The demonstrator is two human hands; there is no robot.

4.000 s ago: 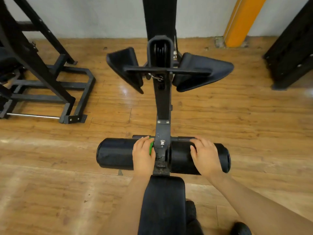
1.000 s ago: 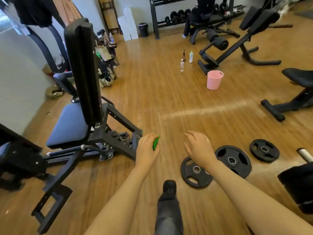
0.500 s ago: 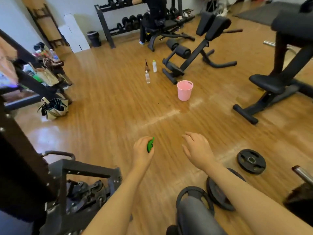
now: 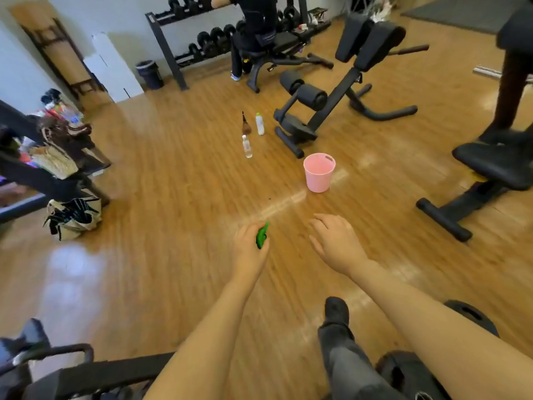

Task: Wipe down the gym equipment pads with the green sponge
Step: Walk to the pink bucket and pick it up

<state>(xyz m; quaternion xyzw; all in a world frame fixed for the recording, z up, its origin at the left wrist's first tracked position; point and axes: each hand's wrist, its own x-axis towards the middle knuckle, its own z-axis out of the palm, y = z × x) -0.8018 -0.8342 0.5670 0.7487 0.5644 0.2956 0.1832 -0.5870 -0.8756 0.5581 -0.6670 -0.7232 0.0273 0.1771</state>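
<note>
Occluded, cropped and blurred regions in the head view.
The green sponge is largely enclosed by the left hand; only one edge is exposed. The seated person is cut off by the top edge. The weight plates are partly covered by the right forearm. The frame at lower left is blurred.

green sponge, crumpled, gripped in left hand, above floor

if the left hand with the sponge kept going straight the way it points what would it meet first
Probably the pink bucket. The left hand, gripping the green sponge, points forward and slightly right over bare floor; depth is unclear, so it might pass just left of it.
</note>
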